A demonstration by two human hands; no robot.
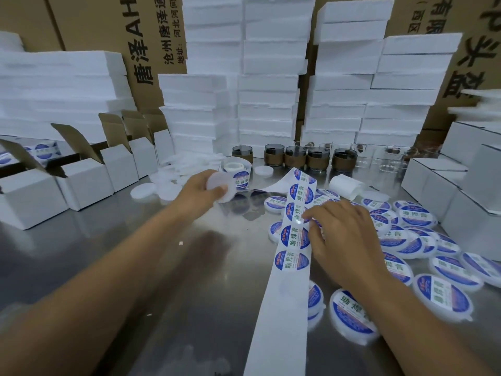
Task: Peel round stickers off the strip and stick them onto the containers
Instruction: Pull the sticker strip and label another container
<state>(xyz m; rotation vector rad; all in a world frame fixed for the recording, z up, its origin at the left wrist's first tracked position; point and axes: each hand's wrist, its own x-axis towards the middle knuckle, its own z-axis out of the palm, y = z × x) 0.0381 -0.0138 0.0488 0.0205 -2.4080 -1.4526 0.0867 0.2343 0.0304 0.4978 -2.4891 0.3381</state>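
Observation:
A long white backing strip (282, 316) runs from the sticker roll (238, 172) toward me over the steel table (122, 253). Several round blue-and-white stickers (295, 260) sit on its far half. My left hand (202, 189) grips a plain white round container (222, 185) above the table, left of the strip. My right hand (341, 234) lies on the strip's right edge. Its fingertips pinch at a sticker (299, 217) there. Several labelled containers (352, 310) lie right of the strip.
Unlabelled white lids (143, 191) lie in a pile at the centre left. Open white cartons (89, 177) line the left side and closed ones (444, 183) the right. Glass cups (317, 158) stand at the back before foam stacks (268, 85).

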